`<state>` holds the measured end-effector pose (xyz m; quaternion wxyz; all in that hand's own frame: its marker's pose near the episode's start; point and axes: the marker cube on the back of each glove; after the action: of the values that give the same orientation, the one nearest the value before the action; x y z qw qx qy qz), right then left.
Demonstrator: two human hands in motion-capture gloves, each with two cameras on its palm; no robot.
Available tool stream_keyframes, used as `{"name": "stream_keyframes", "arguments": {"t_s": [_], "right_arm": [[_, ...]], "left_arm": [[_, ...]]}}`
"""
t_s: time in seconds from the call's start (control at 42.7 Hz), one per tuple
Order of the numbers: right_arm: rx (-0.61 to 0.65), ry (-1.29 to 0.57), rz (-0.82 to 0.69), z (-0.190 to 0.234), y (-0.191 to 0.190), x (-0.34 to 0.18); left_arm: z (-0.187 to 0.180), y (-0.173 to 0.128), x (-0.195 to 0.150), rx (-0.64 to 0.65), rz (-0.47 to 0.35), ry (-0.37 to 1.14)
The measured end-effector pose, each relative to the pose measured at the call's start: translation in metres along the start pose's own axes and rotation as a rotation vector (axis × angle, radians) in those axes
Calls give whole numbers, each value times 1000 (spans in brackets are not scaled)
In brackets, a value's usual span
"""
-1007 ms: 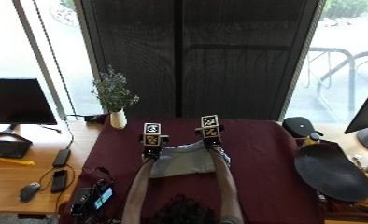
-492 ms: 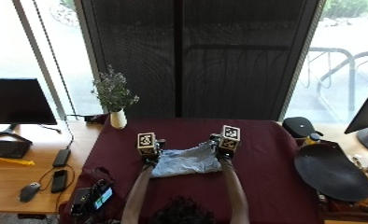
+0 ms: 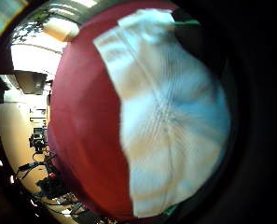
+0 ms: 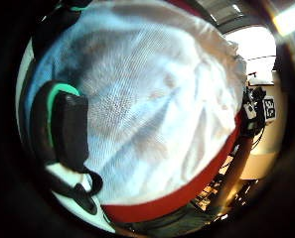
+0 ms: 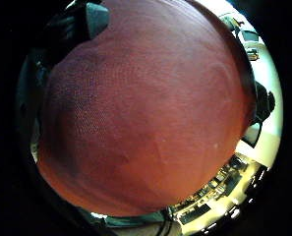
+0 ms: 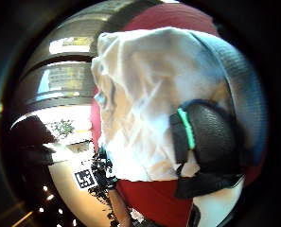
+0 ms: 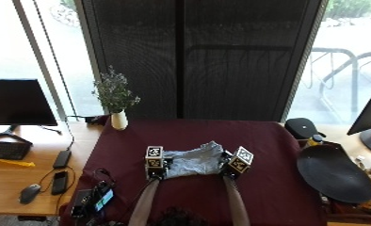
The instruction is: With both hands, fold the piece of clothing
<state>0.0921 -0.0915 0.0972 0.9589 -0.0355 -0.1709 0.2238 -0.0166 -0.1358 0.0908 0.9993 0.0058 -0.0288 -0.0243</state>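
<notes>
Compared with the earlier pictures, the left hand [image 7: 155,165] and the right hand [image 7: 233,165] sit nearer the person and wider apart on the dark red tablecloth [image 7: 267,188]. The light blue-grey cloth garment [image 7: 195,160] between them lies closer to the table's near edge. Its far edge is now bunched and raised into a peak near the right hand, where it lay flatter before.
</notes>
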Motion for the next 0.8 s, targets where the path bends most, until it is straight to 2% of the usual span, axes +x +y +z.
{"name": "stream_keyframes", "arguments": {"t_s": [0.07, 0.164, 0.234, 0.304, 0.351, 0.445, 0.515, 0.585, 0.702, 0.796], "right_arm": [[8, -227, -130, 4, 3, -28], [155, -216, -109, 4, -11, -25], [195, -288, -142, -1, -14, -32], [156, -358, -167, 0, -16, -36], [85, -363, -144, 4, -15, -30], [1, -456, -78, -18, 7, -35], [9, -537, -24, -42, 14, -45], [61, -586, -42, -63, 16, -61], [184, -584, -144, -88, 19, -102], [180, -585, -296, -97, 41, -155]], "left_arm": [[1, 1, 2, -10, 15, 45], [1, 4, 0, -35, 6, 32], [2, -2, -2, 1, 6, 14], [2, -3, -3, 1, 6, 10], [2, 2, -1, -42, 10, 31], [-5, 5, -1, -110, 11, 52], [-20, 6, -4, -157, -5, 75], [-40, 4, -13, -153, -35, 71], [-86, -2, -33, -68, -67, 37], [-125, 0, -50, 26, -85, -23]]}}
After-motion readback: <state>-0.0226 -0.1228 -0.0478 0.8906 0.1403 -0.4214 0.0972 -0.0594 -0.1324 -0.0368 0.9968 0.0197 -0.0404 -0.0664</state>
